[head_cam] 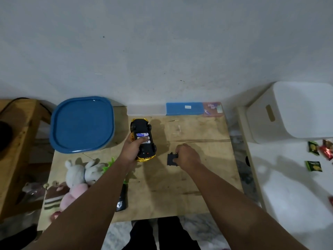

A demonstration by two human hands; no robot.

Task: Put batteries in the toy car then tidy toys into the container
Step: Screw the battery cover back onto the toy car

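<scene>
container with a rounded-square blue plastic lid sits at far left of the bare wooden table, lid on, contents hidden. gold toy car lies upside down near table centre, black underside up, long axis running away from the person, slightly tilted; batteries visible in the open bay. left hand grips the car, thumb across the bay. right hand pinches the small black battery cover on the table, beside the car but apart
</scene>
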